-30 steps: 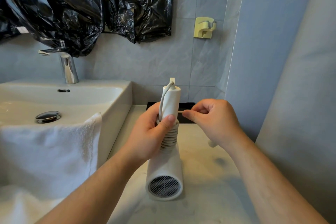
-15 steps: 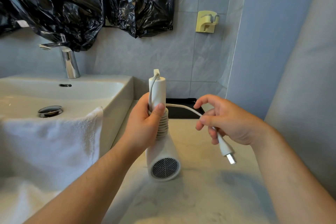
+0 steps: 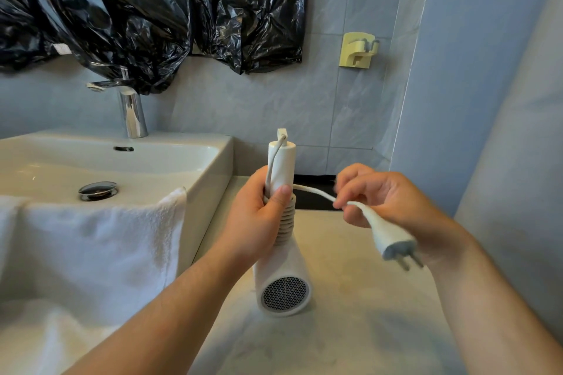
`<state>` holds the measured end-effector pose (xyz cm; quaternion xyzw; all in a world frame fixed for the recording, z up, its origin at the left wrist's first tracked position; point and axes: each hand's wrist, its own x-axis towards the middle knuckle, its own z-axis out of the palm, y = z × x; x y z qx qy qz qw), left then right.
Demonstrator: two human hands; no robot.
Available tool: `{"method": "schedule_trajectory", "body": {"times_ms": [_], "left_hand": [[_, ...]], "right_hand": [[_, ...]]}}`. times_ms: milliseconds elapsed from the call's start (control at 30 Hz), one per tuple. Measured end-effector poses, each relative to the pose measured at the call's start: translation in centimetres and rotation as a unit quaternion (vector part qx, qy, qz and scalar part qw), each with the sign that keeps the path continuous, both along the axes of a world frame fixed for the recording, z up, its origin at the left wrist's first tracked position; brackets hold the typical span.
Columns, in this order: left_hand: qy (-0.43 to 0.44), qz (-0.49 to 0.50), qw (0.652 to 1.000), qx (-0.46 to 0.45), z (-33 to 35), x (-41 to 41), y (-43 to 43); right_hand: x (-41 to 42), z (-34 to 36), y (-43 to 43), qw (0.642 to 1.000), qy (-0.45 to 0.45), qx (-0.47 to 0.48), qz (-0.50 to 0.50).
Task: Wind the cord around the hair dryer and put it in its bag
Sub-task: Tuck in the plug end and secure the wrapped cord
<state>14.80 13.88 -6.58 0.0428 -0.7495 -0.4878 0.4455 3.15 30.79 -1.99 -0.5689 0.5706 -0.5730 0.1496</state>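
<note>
1. The right hand [image 3: 396, 204] has moved out to the end of the cord [image 3: 310, 191]; it pinches the cord just behind the plug [image 3: 387, 237], which is now raised in front of the palm, prongs pointing down and right, blurred by motion; a second ago this hand pinched the cord close against the handle with the plug out of sight, and half a second ago the plug hung below the hand.
2. Only a short free stretch runs from the handle to the right fingers; the rest sits in close coils round the handle; winding looks nearly done, with perhaps a last turn and a tuck of the plug left.
3. The left hand [image 3: 259, 222] grips the handle as before, fingers curled round it, thumb pressing the top coil; the dryer [image 3: 285, 292] stands handle-up with its body on the counter [image 3: 350, 329], grille toward the camera, beside the sink [image 3: 198, 161].
4. No bag can be told for sure; bagging is not yet begun.
</note>
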Motion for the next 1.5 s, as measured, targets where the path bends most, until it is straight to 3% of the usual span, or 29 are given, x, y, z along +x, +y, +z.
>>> {"method": "schedule_trajectory", "body": {"times_ms": [67,200,333,567,767,967,1067,1267,1367,1500], "left_hand": [[0.002,-0.002,1.0,-0.002,0.1,-0.1,0.0],[-0.005,-0.016,1.0,0.008,0.1,-0.2,0.0],[-0.011,-0.02,1.0,0.005,0.1,-0.3,0.1],[-0.018,-0.026,0.999,0.01,0.1,-0.1,0.2],[-0.01,-0.038,0.999,0.01,0.1,-0.4,0.5],[-0.013,-0.057,0.998,0.014,0.2,-0.4,0.8],[-0.012,-0.061,0.998,0.022,0.3,-0.3,0.8],[-0.034,-0.058,0.998,0.006,0.2,-0.3,0.9],[-0.036,-0.047,0.998,-0.005,0.3,-0.2,1.3],[-0.005,0.059,0.995,-0.085,0.1,-0.3,1.6]], "right_hand": [[0.2,-0.3,-0.3,1.0,0.016,-0.013,0.012],[1.2,-0.6,-1.3,0.992,-0.079,-0.096,0.02],[2.1,-0.2,-2.0,0.981,-0.133,-0.135,-0.031],[2.3,0.1,-2.1,0.944,-0.198,-0.263,-0.031],[2.5,-0.6,-3.1,0.96,-0.108,-0.188,-0.177],[1.4,-0.9,-2.7,0.974,-0.193,-0.118,0.004],[1.0,-0.7,-2.3,0.974,-0.198,-0.102,0.034],[1.8,-0.3,-2.2,0.982,-0.092,-0.109,-0.123],[2.6,-0.3,-2.4,0.979,-0.078,-0.132,-0.132],[3.0,-0.5,-2.6,0.98,-0.004,-0.119,-0.156]]}}
